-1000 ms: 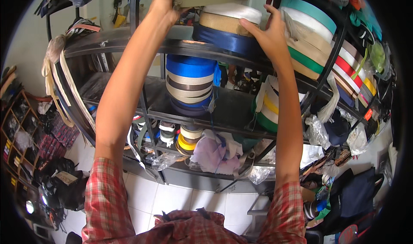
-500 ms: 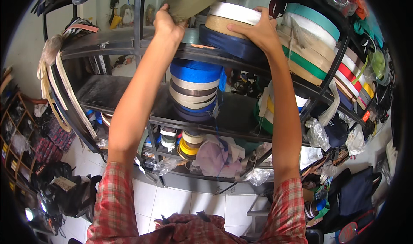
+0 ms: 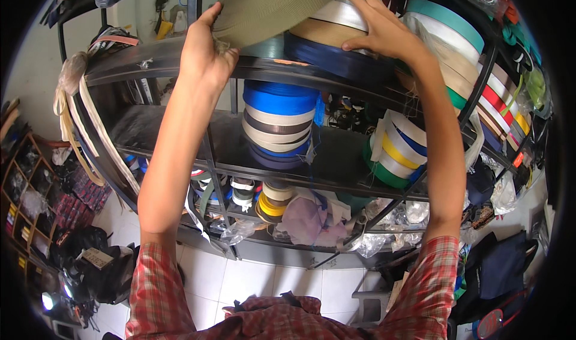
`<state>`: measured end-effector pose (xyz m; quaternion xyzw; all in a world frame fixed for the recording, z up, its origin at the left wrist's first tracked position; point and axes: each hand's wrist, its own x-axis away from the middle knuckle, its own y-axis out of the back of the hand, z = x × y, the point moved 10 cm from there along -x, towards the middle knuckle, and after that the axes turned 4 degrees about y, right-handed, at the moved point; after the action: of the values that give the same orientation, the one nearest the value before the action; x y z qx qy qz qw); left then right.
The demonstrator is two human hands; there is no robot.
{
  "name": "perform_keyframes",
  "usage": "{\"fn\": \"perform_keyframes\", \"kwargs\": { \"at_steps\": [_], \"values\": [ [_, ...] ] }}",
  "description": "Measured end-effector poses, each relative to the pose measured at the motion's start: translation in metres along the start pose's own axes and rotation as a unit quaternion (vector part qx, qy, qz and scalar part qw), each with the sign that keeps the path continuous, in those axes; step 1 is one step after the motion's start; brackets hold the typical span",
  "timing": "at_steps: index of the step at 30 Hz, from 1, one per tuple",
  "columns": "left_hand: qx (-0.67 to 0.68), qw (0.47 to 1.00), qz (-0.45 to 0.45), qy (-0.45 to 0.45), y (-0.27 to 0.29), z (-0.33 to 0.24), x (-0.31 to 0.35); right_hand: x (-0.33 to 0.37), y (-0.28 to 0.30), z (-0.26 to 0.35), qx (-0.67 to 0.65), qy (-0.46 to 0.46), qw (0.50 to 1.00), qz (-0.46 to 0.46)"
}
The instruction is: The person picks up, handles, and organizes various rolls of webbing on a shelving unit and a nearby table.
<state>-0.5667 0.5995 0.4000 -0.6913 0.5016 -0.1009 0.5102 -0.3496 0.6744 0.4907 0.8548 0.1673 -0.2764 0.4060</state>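
An olive-green roll of webbing (image 3: 276, 10) is tilted above the top shelf, its flat coiled face toward me. My left hand (image 3: 204, 52) is closed on the roll's left edge. Fingers spread, my right hand (image 3: 384, 25) reaches over the stack beside it. Its fingertips are near the olive roll's right edge, and its thumb lies against the stack; whether the fingertips touch the olive roll I cannot tell. That stack has a white roll (image 3: 345, 13), a tan roll (image 3: 321, 31) and a navy roll (image 3: 327, 53) at the bottom.
More rolls, teal-topped (image 3: 447, 23), stand right of my right hand. The middle shelf (image 3: 219, 142) bears a blue-topped stack (image 3: 281, 103) and a yellow-striped stack (image 3: 399, 151). Black metal uprights frame the shelves. Crumpled plastic (image 3: 312, 220) sits lower, above a white tiled floor (image 3: 246, 280).
The olive roll has swung right and lower over the stack, showing more of its face. My left hand has moved left and down; my right hand has shifted right, its fingers spreading.
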Motion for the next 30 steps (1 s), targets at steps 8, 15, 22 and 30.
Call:
{"fn": "perform_keyframes", "kwargs": {
  "at_steps": [8, 15, 22, 30],
  "values": [
    [-0.013, 1.000, -0.011, 0.001, 0.029, -0.018, 0.017, 0.003, -0.009, 0.017, 0.052, -0.016, 0.991, 0.119],
    [-0.066, 0.997, -0.024, -0.010, 0.035, -0.021, 0.021, 0.004, 0.000, 0.048, 0.145, 0.107, 0.981, 0.065],
    [-0.030, 0.999, -0.011, 0.019, 0.043, -0.002, 0.014, 0.001, 0.000, 0.059, 0.173, 0.145, 0.974, 0.031],
    [-0.001, 1.000, -0.016, 0.021, 0.055, -0.007, 0.022, 0.006, 0.002, 0.051, 0.147, 0.112, 0.983, 0.022]
  ]
}}
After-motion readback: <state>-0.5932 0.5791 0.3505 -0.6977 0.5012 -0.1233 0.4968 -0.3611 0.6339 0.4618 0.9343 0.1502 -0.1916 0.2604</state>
